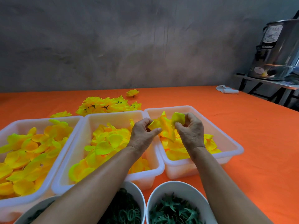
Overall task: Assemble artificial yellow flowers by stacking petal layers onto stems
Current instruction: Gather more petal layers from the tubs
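A person's two hands work a bunch of bright yellow fabric petal layers (166, 126) above the rightmost white plastic tray (229, 141), the landmark on an orange-covered table (258, 126). The left hand (142, 133) pinches the bunch's left edge between thumb and curled fingers; the right hand (191, 131) grips a rounded petal lobe at its upper right, fingers bent round it. The bunch hangs between the two hands, touching both, its longer run slanting from the upper right lobe down toward the loose petals heaped in the tray beneath. Neither hand is clearly nearer; each holds its own end. No stem can be made out in the grip, so whether a layer is being peeled from the bunch or threaded on cannot be told; separating one layer looks the likelier step.

The petals are thin, cupped and floppy, yellow shading to orange near their centres, and seem apt to cling together.

Left of the landmark tray stand two more white trays (113, 117) of larger yellow petals. Just in front of it sit two white round bowls, one of dark green rings (129, 212), one of spiky green calyx pieces (174, 210). Beyond the trays lies a heap of finished yellow flowers (106, 105). Well to the right, a steel urn (278, 50) stands on a separate stand.
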A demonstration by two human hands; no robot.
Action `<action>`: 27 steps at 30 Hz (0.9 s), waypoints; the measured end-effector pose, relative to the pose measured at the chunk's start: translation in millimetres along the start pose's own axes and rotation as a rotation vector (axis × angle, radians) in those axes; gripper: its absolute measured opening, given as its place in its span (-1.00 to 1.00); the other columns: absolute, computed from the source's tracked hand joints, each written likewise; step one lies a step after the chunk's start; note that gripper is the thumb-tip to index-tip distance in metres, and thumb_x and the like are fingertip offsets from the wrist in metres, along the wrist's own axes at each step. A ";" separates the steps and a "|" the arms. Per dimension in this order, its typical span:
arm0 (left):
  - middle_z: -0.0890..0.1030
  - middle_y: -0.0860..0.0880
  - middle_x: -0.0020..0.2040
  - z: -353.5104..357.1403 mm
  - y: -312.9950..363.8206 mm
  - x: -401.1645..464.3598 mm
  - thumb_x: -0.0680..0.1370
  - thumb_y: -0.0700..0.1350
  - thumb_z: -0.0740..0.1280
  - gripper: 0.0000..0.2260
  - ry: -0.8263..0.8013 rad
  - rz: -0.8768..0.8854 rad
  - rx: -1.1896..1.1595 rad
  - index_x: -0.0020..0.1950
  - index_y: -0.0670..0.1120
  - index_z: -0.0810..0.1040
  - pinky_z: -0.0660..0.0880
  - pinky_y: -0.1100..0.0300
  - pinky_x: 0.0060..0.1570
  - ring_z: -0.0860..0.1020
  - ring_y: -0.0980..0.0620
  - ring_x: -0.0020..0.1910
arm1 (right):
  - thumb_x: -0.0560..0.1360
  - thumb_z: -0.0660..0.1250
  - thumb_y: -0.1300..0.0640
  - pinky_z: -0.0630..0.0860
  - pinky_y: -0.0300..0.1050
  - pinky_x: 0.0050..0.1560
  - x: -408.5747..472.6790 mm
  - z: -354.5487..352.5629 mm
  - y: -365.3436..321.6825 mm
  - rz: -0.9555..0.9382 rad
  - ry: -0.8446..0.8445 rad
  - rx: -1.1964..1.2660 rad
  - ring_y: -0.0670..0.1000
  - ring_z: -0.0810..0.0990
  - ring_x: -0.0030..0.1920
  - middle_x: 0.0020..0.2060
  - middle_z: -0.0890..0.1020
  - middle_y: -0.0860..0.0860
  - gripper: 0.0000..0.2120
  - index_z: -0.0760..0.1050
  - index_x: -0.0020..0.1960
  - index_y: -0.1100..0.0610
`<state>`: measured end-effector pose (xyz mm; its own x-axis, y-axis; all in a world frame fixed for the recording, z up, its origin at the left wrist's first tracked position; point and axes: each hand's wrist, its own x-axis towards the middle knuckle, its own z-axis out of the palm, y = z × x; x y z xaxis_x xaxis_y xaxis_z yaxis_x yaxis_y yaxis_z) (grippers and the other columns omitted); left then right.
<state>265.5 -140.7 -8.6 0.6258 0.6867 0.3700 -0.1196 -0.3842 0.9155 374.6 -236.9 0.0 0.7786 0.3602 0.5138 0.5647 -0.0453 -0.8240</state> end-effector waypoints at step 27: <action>0.44 -0.04 -0.29 2.0 -1.4 -1.0 0.49 -0.26 0.39 -0.90 -0.013 -0.012 0.103 -0.15 -0.18 0.48 0.35 0.18 -0.24 0.36 0.06 -0.30 | 0.44 0.25 0.28 0.52 0.07 0.00 6.3 -2.7 4.3 0.234 0.298 0.066 0.26 0.61 -0.14 -0.22 0.65 0.22 -0.94 0.47 -0.10 0.22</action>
<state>266.5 -142.0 -10.6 0.6369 0.6836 0.3564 -0.0326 -0.4379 0.8984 382.6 -237.4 0.4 0.9352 0.0606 0.3489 0.3511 -0.0302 -0.9359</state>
